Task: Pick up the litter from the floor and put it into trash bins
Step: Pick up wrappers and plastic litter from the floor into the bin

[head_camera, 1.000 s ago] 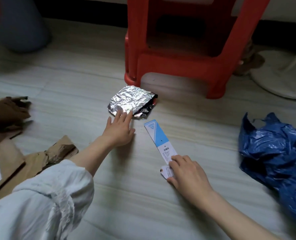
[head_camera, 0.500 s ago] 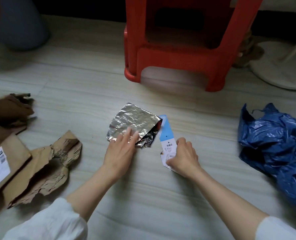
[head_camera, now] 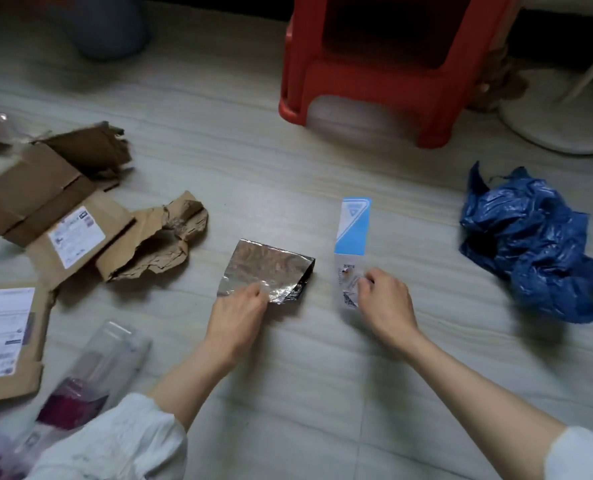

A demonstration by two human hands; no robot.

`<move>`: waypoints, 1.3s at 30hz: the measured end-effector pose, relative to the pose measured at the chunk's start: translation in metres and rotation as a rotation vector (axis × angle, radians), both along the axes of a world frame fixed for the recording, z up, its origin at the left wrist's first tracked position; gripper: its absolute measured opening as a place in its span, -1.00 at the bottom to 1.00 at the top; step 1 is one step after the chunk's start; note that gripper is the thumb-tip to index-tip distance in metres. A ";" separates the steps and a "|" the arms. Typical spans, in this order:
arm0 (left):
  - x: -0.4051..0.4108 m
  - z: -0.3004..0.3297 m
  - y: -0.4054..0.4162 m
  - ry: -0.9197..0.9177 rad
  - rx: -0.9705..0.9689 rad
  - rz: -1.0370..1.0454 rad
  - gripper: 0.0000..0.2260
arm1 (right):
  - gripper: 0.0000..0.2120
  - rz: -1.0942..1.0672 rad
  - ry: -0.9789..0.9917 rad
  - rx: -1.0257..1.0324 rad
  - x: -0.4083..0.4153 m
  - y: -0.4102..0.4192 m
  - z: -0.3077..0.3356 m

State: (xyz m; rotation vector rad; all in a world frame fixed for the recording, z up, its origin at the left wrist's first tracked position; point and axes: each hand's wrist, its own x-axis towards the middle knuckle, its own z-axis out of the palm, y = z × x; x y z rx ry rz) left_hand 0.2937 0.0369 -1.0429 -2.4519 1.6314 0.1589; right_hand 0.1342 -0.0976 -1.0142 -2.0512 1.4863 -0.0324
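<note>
Ideally, left hand [head_camera: 236, 317] pinching the foil wrapper [head_camera: 267, 268] and right hand [head_camera: 385, 299] pinching the blue-and-white card [head_camera: 352, 237] lift both cleanly, grips firm.

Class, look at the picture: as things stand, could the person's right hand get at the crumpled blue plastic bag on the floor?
Probably yes. The blue plastic bag lies in the open to the right of the right hand, with only bare floor between them. But that hand already pinches the blue-and-white card, so its grip is taken.
</note>
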 end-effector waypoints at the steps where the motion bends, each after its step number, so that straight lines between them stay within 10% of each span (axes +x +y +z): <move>1: -0.001 0.008 0.009 0.012 -0.014 0.013 -0.76 | -0.74 0.034 0.001 -0.009 -0.001 0.006 0.012; 19: 0.016 0.324 0.267 -0.129 -0.758 0.236 -0.92 | -0.81 0.359 -0.380 -0.199 0.040 0.235 0.282; 30: 0.047 0.248 0.435 -0.178 -0.688 0.716 -0.81 | -0.81 0.620 -0.340 0.046 0.136 0.377 0.237; 39: 0.067 0.200 0.433 0.399 -0.265 0.884 -0.70 | -0.68 0.981 -0.285 -0.011 0.190 0.395 0.184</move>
